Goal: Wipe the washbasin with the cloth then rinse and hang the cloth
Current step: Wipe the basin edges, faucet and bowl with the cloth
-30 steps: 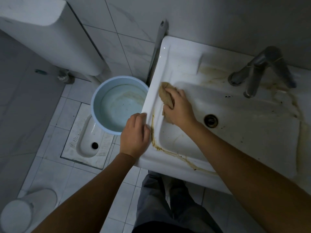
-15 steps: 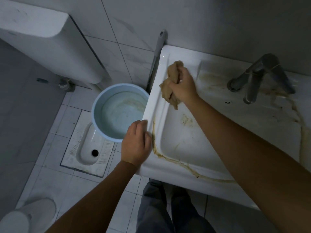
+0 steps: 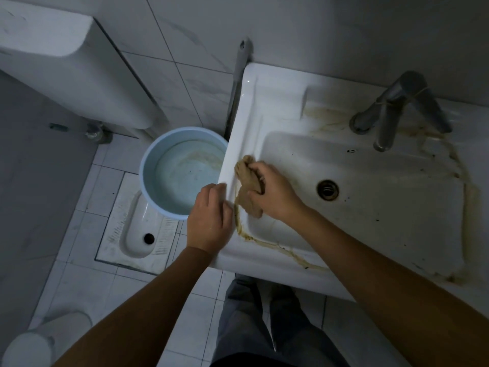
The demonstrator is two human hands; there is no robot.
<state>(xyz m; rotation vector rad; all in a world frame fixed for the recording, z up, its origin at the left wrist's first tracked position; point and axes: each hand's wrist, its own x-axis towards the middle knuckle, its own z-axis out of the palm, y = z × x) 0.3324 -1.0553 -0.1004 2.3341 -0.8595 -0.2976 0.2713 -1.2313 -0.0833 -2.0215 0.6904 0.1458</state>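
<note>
The right hand (image 3: 275, 193) clenches a bunched tan cloth (image 3: 247, 181) and presses it onto the left inner slope of the washbasin (image 3: 254, 102), just beside the rim. The left hand (image 3: 209, 221) grips that same left edge, fingers curled over it, close to the cloth. A brown stain line (image 3: 264, 243) runs along the front of the bowl. The drain (image 3: 328, 189) sits mid-bowl, with a metal tap (image 3: 391, 109) behind it. On the floor to the left stands a pale blue bucket (image 3: 148, 160), beside a squat toilet (image 3: 135, 234).
</note>
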